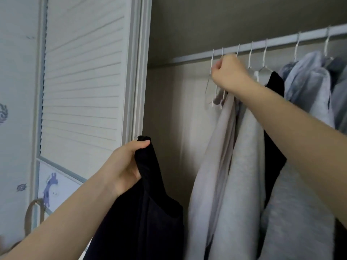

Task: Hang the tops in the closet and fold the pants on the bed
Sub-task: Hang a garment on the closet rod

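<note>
L forearm fills lower-left foreground; L hand is raised, thumb on top and fingers curled under, gripping the bunched strap/shoulder of a black top. Top hangs straight down from that grip, just in front of the closet opening, apart from the rail and touching no hanger. R arm crosses frame from lower right up to the closet rail. R hand is a closed fist just below the rail, gripping a white wire hanger near its neck; exact finger placement hidden by the back of the hand. About 7 white hanger hooks visible along the rail. Directly under the R hand hang 2 light grey garments, side by side and touching. Behind the R forearm a dark garment hangs; further R, pale blue/grey shirts on hangers. Louvred closet door, white, stands at L of the opening. Far L: wall w/ small animal stickers, incl. a purple giraffe. Tan loop handle at lower L, object unclear. Bed and pants out of view.
</note>
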The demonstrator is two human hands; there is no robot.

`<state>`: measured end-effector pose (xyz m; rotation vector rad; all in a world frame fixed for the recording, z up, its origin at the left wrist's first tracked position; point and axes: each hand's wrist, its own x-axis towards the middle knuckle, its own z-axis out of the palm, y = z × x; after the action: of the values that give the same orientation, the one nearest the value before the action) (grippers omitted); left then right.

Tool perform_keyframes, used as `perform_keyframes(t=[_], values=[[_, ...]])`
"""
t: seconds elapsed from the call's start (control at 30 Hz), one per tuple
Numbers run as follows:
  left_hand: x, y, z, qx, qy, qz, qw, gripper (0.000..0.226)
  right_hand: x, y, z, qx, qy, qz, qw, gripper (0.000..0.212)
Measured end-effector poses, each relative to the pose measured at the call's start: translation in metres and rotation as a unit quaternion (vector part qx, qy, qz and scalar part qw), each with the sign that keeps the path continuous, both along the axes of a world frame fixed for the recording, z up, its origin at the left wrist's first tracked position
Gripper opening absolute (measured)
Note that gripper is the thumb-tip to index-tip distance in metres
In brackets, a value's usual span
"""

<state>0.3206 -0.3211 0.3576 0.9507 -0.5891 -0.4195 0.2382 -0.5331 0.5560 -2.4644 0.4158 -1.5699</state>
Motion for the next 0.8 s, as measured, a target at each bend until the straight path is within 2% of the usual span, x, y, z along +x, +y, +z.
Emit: perform_keyframes(t=[0.07, 0.2, 0.3, 0.4, 0.57, 0.7, 0.8], values=[[0.006, -0.001, 0.000, 0.009, -0.001, -0.005, 1.000, 0.011, 0.017, -0.004, 0.031, -0.051, -0.011, -0.080, 0.995, 0.023], [0.014, -0.002, -0.006, 0.021, -0.007, -0.019, 1.000, 0.006, 0.046, -0.022, 0.051, -0.095, 0.085, -0.180, 0.975, 0.030], [0.018, -0.002, -0.012, 0.028, -0.001, -0.017, 0.999, 0.008, 0.057, -0.036, 0.048, -0.072, 0.147, -0.180, 0.970, 0.035], [0.022, -0.002, -0.018, 0.040, -0.001, -0.012, 0.999, 0.017, 0.064, -0.046, 0.040, -0.008, 0.184, -0.167, 0.969, 0.022], [0.029, 0.002, -0.026, 0.062, 0.001, -0.016, 0.998, 0.037, 0.082, -0.070, 0.037, 0.066, 0.117, -0.127, 0.983, 0.035], [0.032, 0.007, -0.027, 0.059, -0.006, -0.017, 0.998, 0.026, 0.080, -0.075, 0.038, 0.134, 0.059, -0.091, 0.985, 0.037], [0.032, 0.006, -0.029, 0.059, -0.011, -0.030, 0.998, 0.029, 0.072, -0.069, 0.038, 0.143, -0.047, -0.098, 0.984, 0.033]])
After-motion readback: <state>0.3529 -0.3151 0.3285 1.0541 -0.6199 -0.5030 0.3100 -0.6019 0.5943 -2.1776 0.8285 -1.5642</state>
